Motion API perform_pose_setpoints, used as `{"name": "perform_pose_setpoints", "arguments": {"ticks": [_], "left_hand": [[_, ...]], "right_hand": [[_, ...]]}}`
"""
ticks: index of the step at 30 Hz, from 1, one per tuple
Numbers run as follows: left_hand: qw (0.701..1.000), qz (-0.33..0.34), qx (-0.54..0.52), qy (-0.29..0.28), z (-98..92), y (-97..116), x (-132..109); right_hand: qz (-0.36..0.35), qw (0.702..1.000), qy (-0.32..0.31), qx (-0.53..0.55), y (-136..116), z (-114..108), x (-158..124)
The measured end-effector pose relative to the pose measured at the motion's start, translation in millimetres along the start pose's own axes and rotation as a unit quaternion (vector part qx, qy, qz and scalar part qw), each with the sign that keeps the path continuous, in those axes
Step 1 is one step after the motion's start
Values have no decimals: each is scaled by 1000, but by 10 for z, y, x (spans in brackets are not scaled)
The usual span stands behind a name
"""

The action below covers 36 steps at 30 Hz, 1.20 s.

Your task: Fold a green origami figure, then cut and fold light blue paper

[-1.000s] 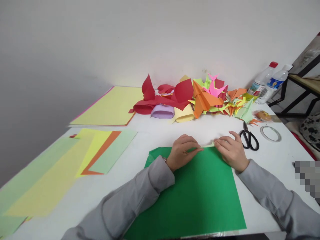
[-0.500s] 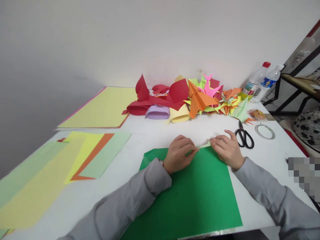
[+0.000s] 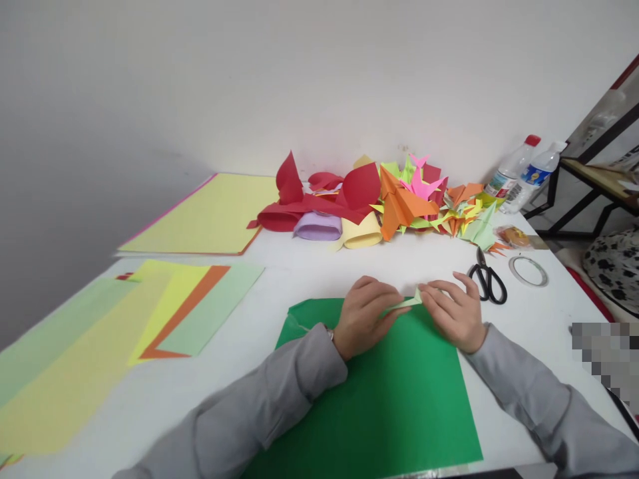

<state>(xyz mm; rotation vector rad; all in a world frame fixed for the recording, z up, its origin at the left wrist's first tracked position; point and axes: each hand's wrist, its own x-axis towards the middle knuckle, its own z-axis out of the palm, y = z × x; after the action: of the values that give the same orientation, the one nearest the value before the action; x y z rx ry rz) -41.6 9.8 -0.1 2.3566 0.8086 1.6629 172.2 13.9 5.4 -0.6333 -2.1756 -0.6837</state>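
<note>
Between my hands is a small folded piece of pale green paper (image 3: 407, 303), narrow with a short raised end on the right. My left hand (image 3: 368, 313) pinches its left part between thumb and fingers, which hide some of it. At the raised end, my right hand (image 3: 456, 311) grips with thumb and fingertips, its forefinger or another finger lifted clear. Both hands are over the far edge of a large green sheet (image 3: 399, 392) lying flat on the white table.
Black-handled scissors (image 3: 488, 279) and a tape roll (image 3: 528, 271) lie to the right. Coloured paper sheets (image 3: 200, 313) spread at left. Folded paper pieces (image 3: 399, 199) pile along the wall. Two plastic bottles (image 3: 536, 174) stand at back right.
The left hand has shifted slightly right, nearer the right hand. The folded pale green paper now shows its raised end more plainly. The view has tilted a little.
</note>
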Motion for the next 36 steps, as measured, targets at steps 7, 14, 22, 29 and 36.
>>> {"name": "perform_pose_setpoints", "arguments": {"ticks": [7,14,22,29,36], "left_hand": [[696,-496,-497,-150,68,84,50],[682,-517,-485,-182,116,143,51],[811,-433,-384,-87,96,133,51],[825,-375,-383,-179,92,195,58],[794,-359,-401,-281,82,147,30]], "right_hand": [[-45,999,14,-18,31,-52,-4],[-83,996,15,0,-34,-73,15],[303,921,69,234,-213,-14,-2],[434,655,-132,604,-315,-6,118],[407,582,-216,670,-300,-79,128]]}}
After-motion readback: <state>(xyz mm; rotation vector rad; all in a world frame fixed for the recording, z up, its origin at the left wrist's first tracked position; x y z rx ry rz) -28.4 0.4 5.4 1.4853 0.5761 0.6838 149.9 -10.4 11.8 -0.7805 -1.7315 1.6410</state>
